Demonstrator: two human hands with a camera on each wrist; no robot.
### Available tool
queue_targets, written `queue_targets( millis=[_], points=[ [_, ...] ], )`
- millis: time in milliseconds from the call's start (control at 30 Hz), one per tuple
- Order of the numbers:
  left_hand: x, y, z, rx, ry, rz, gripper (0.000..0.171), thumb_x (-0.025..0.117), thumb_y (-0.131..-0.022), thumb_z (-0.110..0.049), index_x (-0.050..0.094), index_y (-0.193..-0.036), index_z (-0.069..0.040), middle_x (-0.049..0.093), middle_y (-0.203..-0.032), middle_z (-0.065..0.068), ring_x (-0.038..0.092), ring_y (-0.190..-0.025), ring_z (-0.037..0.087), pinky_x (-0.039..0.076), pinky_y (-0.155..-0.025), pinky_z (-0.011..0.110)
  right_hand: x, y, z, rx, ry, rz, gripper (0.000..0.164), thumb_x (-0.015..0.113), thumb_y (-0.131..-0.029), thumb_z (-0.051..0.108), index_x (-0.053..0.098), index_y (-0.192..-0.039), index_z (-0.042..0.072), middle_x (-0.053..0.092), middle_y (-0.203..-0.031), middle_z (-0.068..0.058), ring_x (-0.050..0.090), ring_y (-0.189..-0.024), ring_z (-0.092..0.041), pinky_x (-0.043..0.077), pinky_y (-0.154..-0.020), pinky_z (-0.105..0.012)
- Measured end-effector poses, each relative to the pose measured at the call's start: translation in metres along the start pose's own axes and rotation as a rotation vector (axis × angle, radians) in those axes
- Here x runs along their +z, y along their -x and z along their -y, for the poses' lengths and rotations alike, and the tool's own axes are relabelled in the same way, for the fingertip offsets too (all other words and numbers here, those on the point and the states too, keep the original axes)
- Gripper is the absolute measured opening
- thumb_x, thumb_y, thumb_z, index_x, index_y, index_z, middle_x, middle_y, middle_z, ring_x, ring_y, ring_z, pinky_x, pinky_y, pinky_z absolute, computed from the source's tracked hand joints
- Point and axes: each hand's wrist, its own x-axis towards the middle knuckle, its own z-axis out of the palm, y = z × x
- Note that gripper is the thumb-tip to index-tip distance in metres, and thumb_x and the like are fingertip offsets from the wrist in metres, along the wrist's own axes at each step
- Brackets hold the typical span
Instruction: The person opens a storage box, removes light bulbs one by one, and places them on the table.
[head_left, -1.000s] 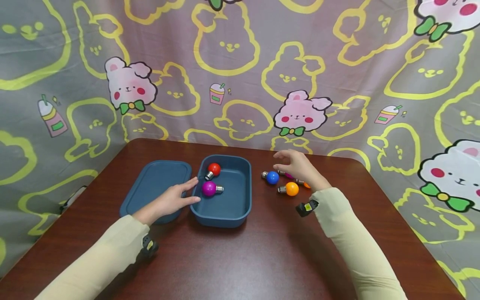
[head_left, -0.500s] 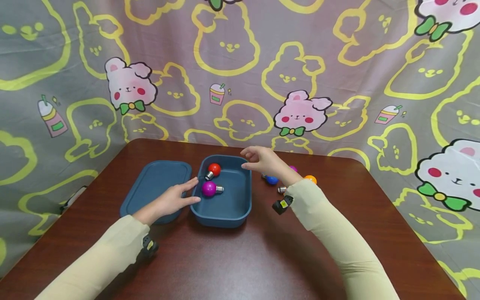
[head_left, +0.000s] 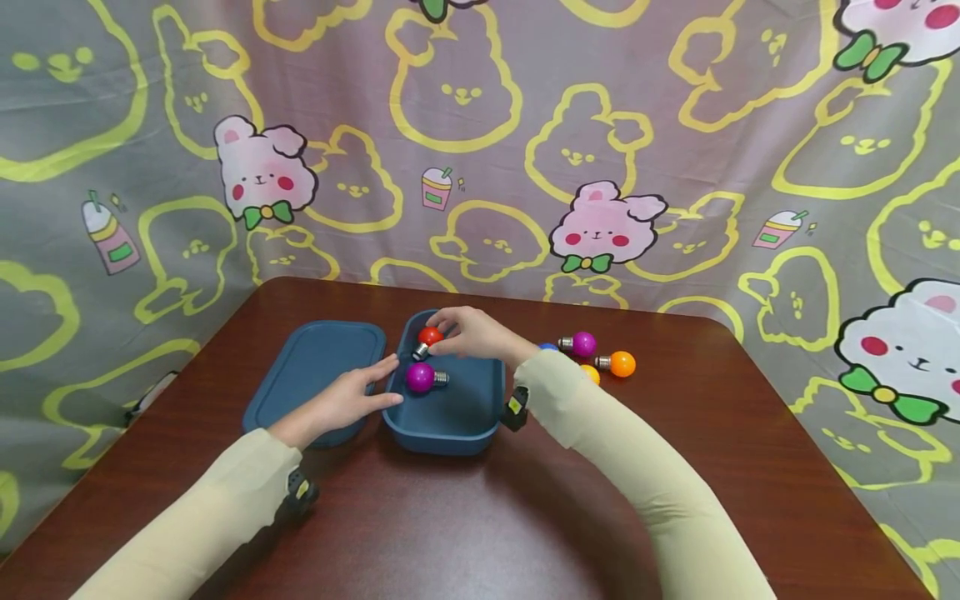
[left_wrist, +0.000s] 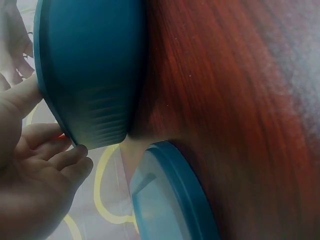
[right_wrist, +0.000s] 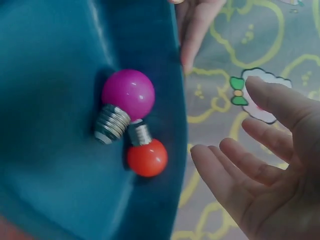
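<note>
A blue rectangular box [head_left: 442, 444] holds a red light bulb [head_left: 431, 335] and a purple light bulb [head_left: 420, 377], both lying on their sides by its left wall. My left hand [head_left: 341, 402] rests at the left rim, fingers and thumb spread; in the left wrist view they touch the box [left_wrist: 95, 65]. Above the box's far part is my right hand [head_left: 480, 333], close to the red bulb. The right wrist view has that hand [right_wrist: 270, 175] with loosely bent fingers and nothing in them, apart from the red bulb [right_wrist: 148, 159] and purple bulb [right_wrist: 129, 92].
A blue lid [head_left: 307, 358] lies flat left of the box. Right of the box lie a purple bulb [head_left: 583, 344], an orange bulb [head_left: 622, 364], and a second orange bulb [head_left: 591, 374] and a blue bulb [head_left: 548, 346] partly behind the right sleeve. A patterned curtain [head_left: 480, 167] hangs behind the table.
My right hand has swung left from above the loose bulbs to over the box, near the red bulb. The left hand keeps its place at the rim. The bulbs have not visibly moved.
</note>
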Motion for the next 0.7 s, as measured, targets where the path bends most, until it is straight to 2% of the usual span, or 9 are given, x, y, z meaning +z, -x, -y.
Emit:
queue_targets(
  millis=[200,333,533,700],
  points=[
    [0.000,0.000,0.000,-0.002,0.002,0.007,0.073,0.061,-0.088,-0.036,0.030,-0.142,0.001,0.022,-0.148,0.016,0.021,-0.133,0.037,0.021,-0.101,0.057,0.010,-0.015,-0.002,0.068,-0.069,0.094,0.053,0.070,-0.083,0.022,0.051,-0.129,0.005,0.052,-0.123,-0.018,0.058,-0.095,-0.022,0.053,-0.068,-0.029],
    [0.001,0.000,0.001,0.008,-0.002,0.004,0.072,0.061,-0.088,-0.036,0.030,-0.142,0.002,0.022,-0.148,0.017,0.021,-0.133,0.037,0.021,-0.102,0.056,0.017,-0.022,-0.004,0.115,-0.058,0.137,0.053,0.070,-0.083,0.019,0.050,-0.130,0.004,0.050,-0.125,-0.018,0.056,-0.097,-0.022,0.053,-0.069,-0.031],
    [0.000,0.000,0.001,0.003,-0.003,0.002,0.069,0.061,-0.089,-0.030,0.030,-0.141,0.002,0.023,-0.148,0.018,0.022,-0.132,0.038,0.022,-0.101,0.056,0.030,-0.029,-0.004,0.203,-0.057,0.259,0.054,0.068,-0.084,0.015,0.047,-0.133,0.003,0.044,-0.133,-0.019,0.052,-0.108,-0.024,0.052,-0.075,-0.037],
    [0.000,-0.001,0.000,-0.011,0.008,0.009,0.072,0.062,-0.088,-0.033,0.029,-0.142,0.001,0.022,-0.148,0.016,0.021,-0.133,0.038,0.022,-0.101,0.057,0.037,-0.032,-0.003,0.259,-0.093,0.277,0.056,0.068,-0.084,0.014,0.045,-0.134,0.005,0.042,-0.136,-0.016,0.053,-0.109,-0.024,0.052,-0.074,-0.034]
  ],
)
